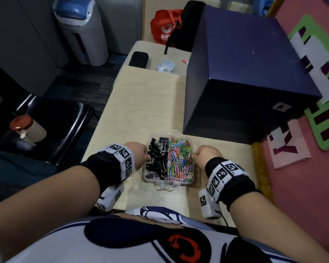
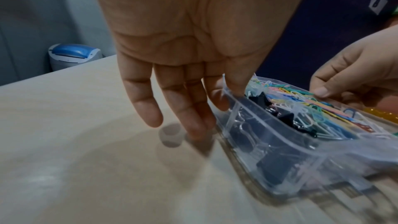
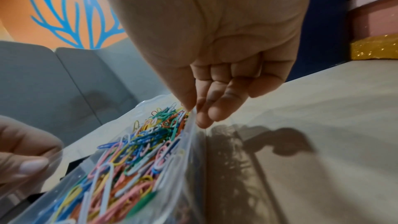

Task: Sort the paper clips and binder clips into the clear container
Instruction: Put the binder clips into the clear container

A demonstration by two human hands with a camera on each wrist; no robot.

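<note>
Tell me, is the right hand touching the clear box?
Touching. In the right wrist view, the right hand pinches the clear box's side wall between thumb and fingers.

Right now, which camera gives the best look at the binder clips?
The head view: it shows the black binder clips filling the clear container's left compartment. The left wrist view shows them blurred through the wall. The right wrist view shows mainly the paper clips, not them.
</note>
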